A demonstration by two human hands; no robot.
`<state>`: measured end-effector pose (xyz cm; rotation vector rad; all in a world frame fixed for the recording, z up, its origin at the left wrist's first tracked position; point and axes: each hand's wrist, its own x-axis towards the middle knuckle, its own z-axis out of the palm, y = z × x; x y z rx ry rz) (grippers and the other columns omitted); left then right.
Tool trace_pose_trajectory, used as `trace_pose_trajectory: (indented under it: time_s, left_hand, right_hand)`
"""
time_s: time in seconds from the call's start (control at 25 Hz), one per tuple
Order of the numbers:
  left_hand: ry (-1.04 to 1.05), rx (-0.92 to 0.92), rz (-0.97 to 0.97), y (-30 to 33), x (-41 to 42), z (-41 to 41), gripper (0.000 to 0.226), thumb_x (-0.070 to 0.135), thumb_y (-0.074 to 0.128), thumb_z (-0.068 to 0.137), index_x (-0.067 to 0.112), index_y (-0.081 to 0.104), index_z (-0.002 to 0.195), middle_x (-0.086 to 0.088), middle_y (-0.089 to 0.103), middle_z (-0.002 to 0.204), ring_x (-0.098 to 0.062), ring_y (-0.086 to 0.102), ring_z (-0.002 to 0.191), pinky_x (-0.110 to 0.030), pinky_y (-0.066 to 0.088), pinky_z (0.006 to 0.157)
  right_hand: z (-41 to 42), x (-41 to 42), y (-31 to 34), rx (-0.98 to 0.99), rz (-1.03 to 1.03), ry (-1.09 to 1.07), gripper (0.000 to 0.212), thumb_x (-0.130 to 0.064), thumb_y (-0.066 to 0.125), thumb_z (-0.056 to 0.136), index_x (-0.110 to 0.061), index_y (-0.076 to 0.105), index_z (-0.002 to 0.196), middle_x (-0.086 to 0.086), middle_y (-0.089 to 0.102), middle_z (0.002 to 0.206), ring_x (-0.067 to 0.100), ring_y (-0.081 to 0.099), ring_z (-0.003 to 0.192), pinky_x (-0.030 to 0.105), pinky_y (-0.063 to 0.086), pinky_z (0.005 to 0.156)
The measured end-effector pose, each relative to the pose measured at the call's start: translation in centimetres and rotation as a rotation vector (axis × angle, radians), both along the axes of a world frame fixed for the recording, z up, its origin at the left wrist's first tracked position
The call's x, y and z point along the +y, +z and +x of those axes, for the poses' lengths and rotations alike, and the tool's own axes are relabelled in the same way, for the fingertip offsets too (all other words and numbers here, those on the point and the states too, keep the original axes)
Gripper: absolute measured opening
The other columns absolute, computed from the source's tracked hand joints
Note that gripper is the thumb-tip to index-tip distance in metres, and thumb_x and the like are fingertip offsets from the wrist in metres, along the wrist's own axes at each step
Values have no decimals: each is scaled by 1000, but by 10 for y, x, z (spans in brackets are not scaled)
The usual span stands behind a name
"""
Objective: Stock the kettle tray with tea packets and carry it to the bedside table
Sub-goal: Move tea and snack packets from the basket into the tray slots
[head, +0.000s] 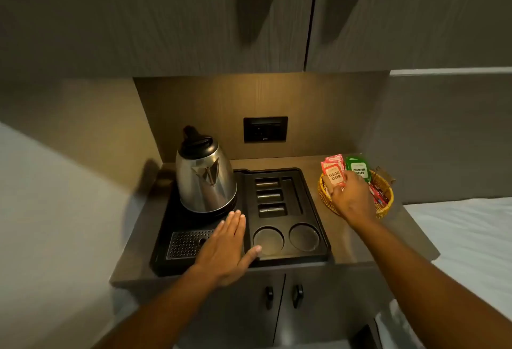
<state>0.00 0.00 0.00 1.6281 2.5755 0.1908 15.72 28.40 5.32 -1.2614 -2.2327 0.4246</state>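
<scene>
The right hand [353,199] is over the wicker basket [386,204] at the right end of the bench [327,210], fingers [336,189] pinched on a red tea packet [333,175] that stands upright on its short edge, its long axis pointing up and away from the wrist. A green packet [358,170] stands just beside it, touching or nearly so; I can't tell whether the hand has that one too. More red packets lie lower in the basket, mostly hidden behind the hand.

The left hand [224,246] lies flat on the black tray [318,210], fingers [235,224] straight and pressed together, thumb out toward the near round cup well [268,240] — holding nothing, likely steadying the tray.

The relation that matters: the three small slots [269,196] lie to the left of the pinched packet, in the tray's middle, with bare bench between basket and tray. The slots run side to side, so the packet will probably have to tip over and turn to drop in lengthways. The right hand is clearly nearer both packet and slots — its job, I'd say.

The kettle [205,174] sits at the tray's back left, well clear of that path. The slots look empty, though they are dark and shadowed. No bedside table is in view; a bed [468,237] shows at right.
</scene>
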Motion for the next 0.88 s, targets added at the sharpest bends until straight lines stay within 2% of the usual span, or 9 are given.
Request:
trace_pose_trajectory:
  time_s: [0.08,0.24,0.32,0.4,0.64,0.76,0.88]
  left_hand:
    - [-20,-35,-8,-7,7,-6,91,80,4,86,17,-10,151,-3,-10,162,-14,-16,146,-35,-3,120]
    - [3,-82,1,-17,12,-10,90,83,3,85,22,-17,148,1,-17,160,-13,-21,146,-36,-5,120]
    - [31,-87,-11,-17,13,-12,91,84,3,84,23,-18,148,3,-18,160,-12,-23,145,-36,-7,120]
    - [50,-96,-38,-17,15,-12,92,85,4,82,24,-18,148,4,-20,160,-11,-24,145,-36,-7,120]
    - [61,-96,-108,-13,18,-13,97,88,1,77,24,-24,146,4,-26,158,-12,-29,143,-37,-9,121]
    - [64,-106,-132,-11,19,-13,98,89,-1,75,25,-26,143,3,-28,157,-13,-31,142,-37,-12,120]
    - [69,-98,-157,-8,20,-12,99,89,-2,74,24,-28,143,2,-29,157,-14,-32,142,-37,-13,119]
  right_hand:
    - [-5,31,4,13,-104,-58,30,-19,62,88,-9,57,115,15,67,106,23,65,78,28,49,61]
    - [-32,75,-6,-153,-256,-45,31,-16,68,84,-6,58,111,18,66,107,34,63,97,34,48,70]
    - [-46,89,-11,-223,-308,-41,22,-18,70,82,-9,58,98,18,66,103,32,63,94,33,47,68]
    - [-55,105,-14,-253,-359,-51,25,-17,75,78,-9,55,89,18,66,99,33,63,93,34,49,68]
    - [-69,127,-17,-334,-423,-67,34,-22,82,70,-10,55,85,15,67,95,32,64,92,35,50,68]
    - [-71,131,-15,-351,-461,-68,39,-28,83,70,-11,53,89,14,66,101,32,64,97,35,48,70]
    - [-68,135,-6,-396,-502,-45,41,-25,79,75,-5,59,105,15,66,109,33,64,99,35,50,74]
